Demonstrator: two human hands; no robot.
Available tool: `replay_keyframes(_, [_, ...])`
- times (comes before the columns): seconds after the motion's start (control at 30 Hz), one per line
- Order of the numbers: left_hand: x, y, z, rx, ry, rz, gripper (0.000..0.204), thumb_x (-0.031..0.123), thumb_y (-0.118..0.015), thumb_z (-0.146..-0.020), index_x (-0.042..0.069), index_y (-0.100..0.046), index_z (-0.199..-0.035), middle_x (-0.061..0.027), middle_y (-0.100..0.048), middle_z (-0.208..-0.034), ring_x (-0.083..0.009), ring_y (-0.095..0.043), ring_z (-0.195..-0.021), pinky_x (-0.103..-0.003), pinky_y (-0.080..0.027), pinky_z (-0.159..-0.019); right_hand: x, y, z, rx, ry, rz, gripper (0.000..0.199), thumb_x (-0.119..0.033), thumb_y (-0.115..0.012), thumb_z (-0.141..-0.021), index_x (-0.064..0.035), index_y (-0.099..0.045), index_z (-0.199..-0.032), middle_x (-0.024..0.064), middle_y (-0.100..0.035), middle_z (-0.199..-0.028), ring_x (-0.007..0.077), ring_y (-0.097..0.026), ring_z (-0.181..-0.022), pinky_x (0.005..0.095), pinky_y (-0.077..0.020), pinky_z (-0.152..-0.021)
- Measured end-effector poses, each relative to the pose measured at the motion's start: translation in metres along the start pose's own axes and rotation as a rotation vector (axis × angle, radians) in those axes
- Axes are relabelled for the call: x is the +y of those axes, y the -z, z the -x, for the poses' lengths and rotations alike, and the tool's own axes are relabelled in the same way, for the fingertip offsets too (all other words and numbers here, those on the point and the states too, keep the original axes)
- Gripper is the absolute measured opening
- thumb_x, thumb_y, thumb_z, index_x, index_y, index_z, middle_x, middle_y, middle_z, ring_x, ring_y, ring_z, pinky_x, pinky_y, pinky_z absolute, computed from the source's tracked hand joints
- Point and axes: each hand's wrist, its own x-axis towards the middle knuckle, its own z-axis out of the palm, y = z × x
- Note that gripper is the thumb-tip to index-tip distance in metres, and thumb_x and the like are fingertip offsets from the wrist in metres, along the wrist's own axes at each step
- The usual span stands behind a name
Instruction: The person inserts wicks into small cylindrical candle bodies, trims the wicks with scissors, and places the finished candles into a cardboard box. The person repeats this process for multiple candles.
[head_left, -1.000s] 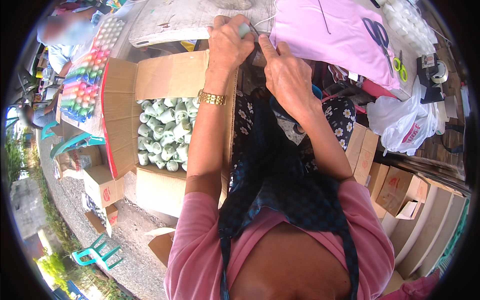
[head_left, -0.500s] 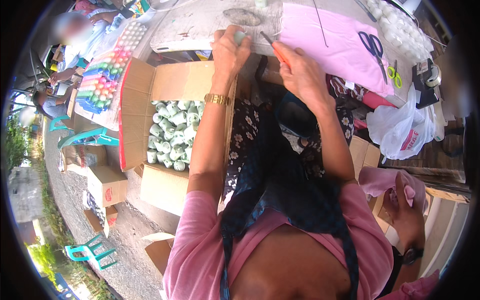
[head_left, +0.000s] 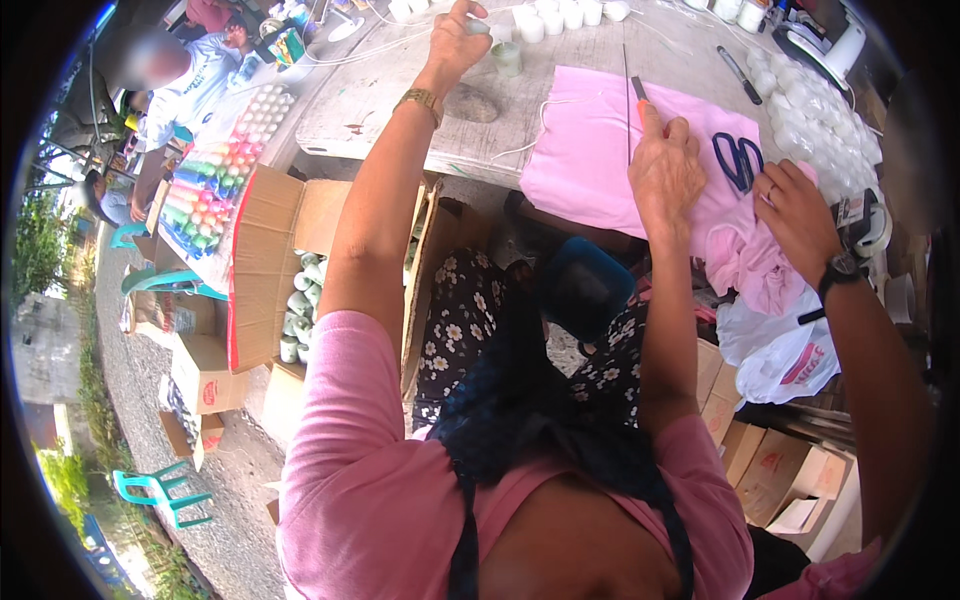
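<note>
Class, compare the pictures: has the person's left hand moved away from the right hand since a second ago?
Yes. The left hand now reaches far out over the grey table, holding a small cup, while the right hand rests on the pink cloth; earlier they worked together.

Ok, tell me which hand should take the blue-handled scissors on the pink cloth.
Right, probably: the right hand lies on the pink cloth beside the scissors, while the left hand is far off, closed on a small pale cup.

Small pale cup [head_left: 478, 27] held up, orange-handled tool [head_left: 638, 95] on pink cloth [head_left: 590, 160]
</note>
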Motion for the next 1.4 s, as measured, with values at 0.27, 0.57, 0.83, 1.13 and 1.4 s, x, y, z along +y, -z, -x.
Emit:
replay_keyframes(0.27, [0.010, -0.036, 0.013, -0.280, -0.162, -0.312, 0.046, 0.037, -0.062, -0.080, 0.015, -0.058, -0.120, -0.0268, -0.056, -0.109, -0.0381, -0.057, -0.105, -0.041, -0.047, -0.092, 0.008, -0.002, 0.005, 0.070, 0.029, -0.031, 0.035, -0.014, -0.062, -0.078, -0.0214, -0.063, -0.112, 0.0060, -0.056, -0.087, 0.0263, -0.061, -0.078, 0.0377, -0.0523, -0.056])
replay_keyframes(0.57, [0.017, -0.054, 0.010, -0.293, -0.328, -0.456, 0.041, 0.019, -0.060, -0.084, 0.011, -0.044, -0.120, -0.0293, -0.056, -0.108, -0.0433, -0.062, -0.093, -0.046, -0.053, -0.080, 0.018, -0.002, 0.002, -0.008, 0.031, -0.008, 0.045, -0.018, -0.065, -0.079, -0.0245, -0.058, -0.123, 0.0104, -0.058, -0.093, 0.0309, -0.061, -0.086, 0.0426, -0.0492, -0.070])
replay_keyframes(0.83, [-0.048, 0.022, 0.004, -0.106, 0.068, -0.498, 0.038, 0.019, -0.057, -0.086, 0.014, -0.044, -0.122, -0.0263, -0.047, -0.120, -0.0416, -0.056, -0.108, -0.071, -0.036, -0.089, 0.011, 0.000, 0.002, -0.044, 0.037, -0.004, 0.044, -0.016, -0.061, -0.081, -0.0206, -0.057, -0.124, 0.0092, -0.059, -0.098, 0.0289, -0.061, -0.087, 0.0399, -0.0507, -0.070])
replay_keyframes(1.13, [-0.029, 0.070, 0.027, -0.071, 0.120, -0.496, 0.051, 0.045, -0.060, -0.082, 0.020, -0.051, -0.126, -0.0144, -0.045, -0.134, -0.0392, -0.044, -0.123, -0.078, -0.011, -0.097, 0.026, -0.012, 0.002, -0.030, 0.093, -0.035, 0.042, -0.024, -0.059, -0.085, -0.0243, -0.056, -0.126, 0.0108, -0.061, -0.104, 0.0318, -0.063, -0.085, 0.0430, -0.0516, -0.069])
replay_keyframes(1.4, [-0.035, 0.219, 0.227, 0.025, -0.236, -0.526, 0.017, 0.017, -0.060, -0.081, 0.003, -0.063, -0.091, -0.0185, -0.063, -0.077, -0.0362, -0.063, -0.072, -0.041, -0.051, -0.065, 0.038, -0.021, 0.001, -0.067, 0.083, 0.017, 0.042, -0.028, -0.061, -0.084, -0.0280, -0.057, -0.125, 0.0115, -0.062, -0.103, 0.0324, -0.063, -0.086, 0.0435, -0.0511, -0.072])
